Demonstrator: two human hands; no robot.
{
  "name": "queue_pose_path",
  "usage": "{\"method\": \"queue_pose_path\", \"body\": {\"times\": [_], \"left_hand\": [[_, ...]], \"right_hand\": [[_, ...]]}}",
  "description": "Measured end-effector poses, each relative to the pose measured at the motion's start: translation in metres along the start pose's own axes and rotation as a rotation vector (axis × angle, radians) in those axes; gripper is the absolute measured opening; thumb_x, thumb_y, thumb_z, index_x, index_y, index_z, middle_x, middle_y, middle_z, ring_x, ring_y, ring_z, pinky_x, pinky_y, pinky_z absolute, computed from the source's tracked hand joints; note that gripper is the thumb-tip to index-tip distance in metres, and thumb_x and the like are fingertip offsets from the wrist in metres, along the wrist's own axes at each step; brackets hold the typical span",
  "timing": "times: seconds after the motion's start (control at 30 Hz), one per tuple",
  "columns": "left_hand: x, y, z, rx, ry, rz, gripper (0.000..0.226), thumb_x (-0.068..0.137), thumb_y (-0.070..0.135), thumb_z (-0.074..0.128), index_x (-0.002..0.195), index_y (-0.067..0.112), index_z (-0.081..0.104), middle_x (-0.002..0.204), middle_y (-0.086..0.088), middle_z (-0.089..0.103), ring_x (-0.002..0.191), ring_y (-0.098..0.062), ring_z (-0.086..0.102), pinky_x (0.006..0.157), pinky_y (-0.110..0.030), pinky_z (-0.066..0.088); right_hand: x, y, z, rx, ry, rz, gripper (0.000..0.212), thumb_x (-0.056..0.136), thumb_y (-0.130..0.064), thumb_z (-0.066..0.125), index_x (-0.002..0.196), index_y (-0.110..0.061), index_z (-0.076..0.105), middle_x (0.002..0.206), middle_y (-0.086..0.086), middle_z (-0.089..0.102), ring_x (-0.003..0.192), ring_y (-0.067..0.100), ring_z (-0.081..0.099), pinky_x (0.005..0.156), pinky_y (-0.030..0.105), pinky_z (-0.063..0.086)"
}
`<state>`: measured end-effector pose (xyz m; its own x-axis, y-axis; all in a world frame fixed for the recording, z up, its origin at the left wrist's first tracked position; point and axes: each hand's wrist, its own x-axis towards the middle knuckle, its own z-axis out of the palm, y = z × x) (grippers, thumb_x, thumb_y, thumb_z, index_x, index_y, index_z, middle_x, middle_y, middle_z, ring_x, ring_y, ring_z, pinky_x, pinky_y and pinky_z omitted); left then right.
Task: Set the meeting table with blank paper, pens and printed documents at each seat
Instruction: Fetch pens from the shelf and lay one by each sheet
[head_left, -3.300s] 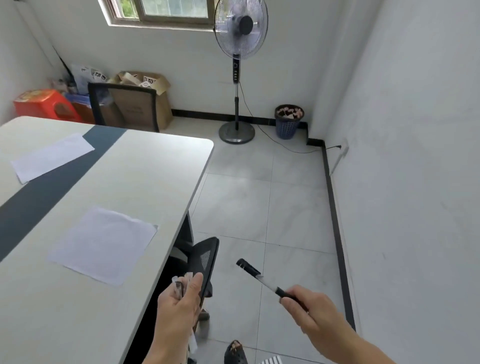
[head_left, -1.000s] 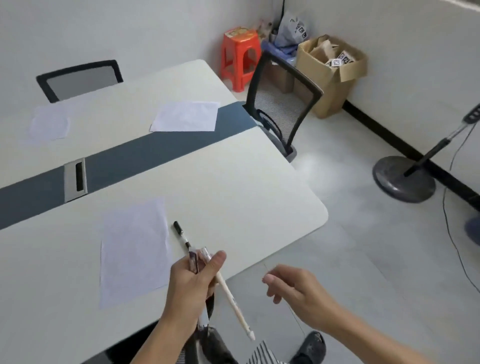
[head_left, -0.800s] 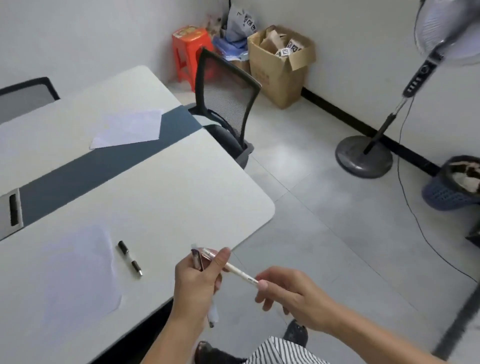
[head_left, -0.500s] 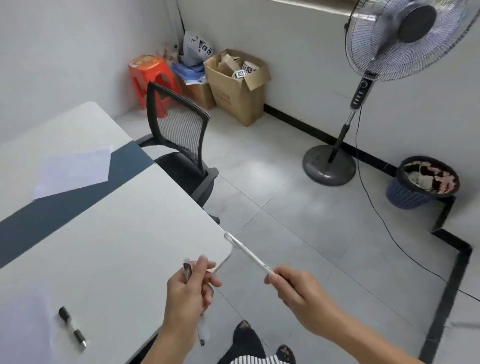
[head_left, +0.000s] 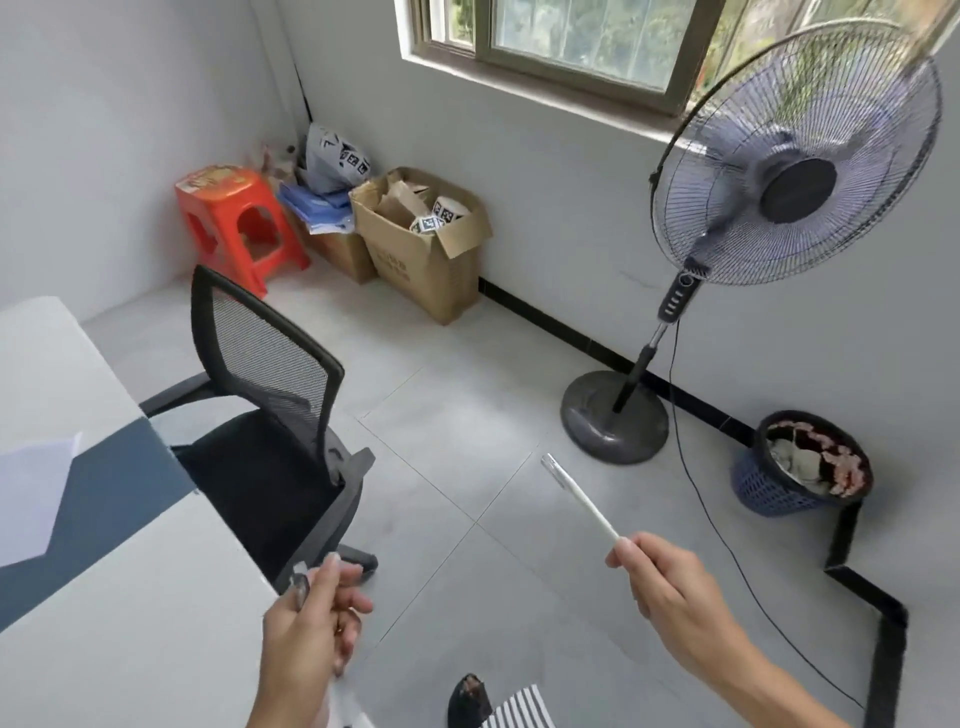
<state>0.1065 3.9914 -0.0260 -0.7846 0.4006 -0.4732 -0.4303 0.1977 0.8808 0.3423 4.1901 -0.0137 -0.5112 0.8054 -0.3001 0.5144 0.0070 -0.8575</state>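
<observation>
Ahead, chair (head_left: 270, 415) at table (head_left: 130, 613) end; fan (head_left: 769, 208) beyond.

I am seeing bright, even daylight coming in through the window (head_left: 561, 36) at the top, washing the walls pale. Shadows are lying soft under the chair (head_left: 270, 415) and fan base (head_left: 613, 426). Wide-angle bending is curving the edges, and both hands are looking slightly motion-blurred.

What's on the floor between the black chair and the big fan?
Nothing. In the head view, only bare grey floor tiles lie between the black chair and the fan.
</observation>
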Motion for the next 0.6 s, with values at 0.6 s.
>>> {"method": "queue_pose_path", "body": {"times": [0.6], "left_hand": [[0.226, 0.135, 0.126, -0.071, 0.314, 0.019, 0.036, 0.098, 0.029, 0.048, 0.092, -0.003, 0.063, 0.057, -0.015, 0.060, 0.033, -0.014, 0.039, 0.035, -0.013, 0.025]], "right_hand": [[0.400, -0.120, -0.004, -0.153, -0.320, -0.120, 0.032, 0.098, -0.032, 0.052, 0.072, -0.022, 0.067, 0.047, -0.009, 0.041, 0.047, 0.010, 0.037, 0.052, 0.029, 0.032]]}}
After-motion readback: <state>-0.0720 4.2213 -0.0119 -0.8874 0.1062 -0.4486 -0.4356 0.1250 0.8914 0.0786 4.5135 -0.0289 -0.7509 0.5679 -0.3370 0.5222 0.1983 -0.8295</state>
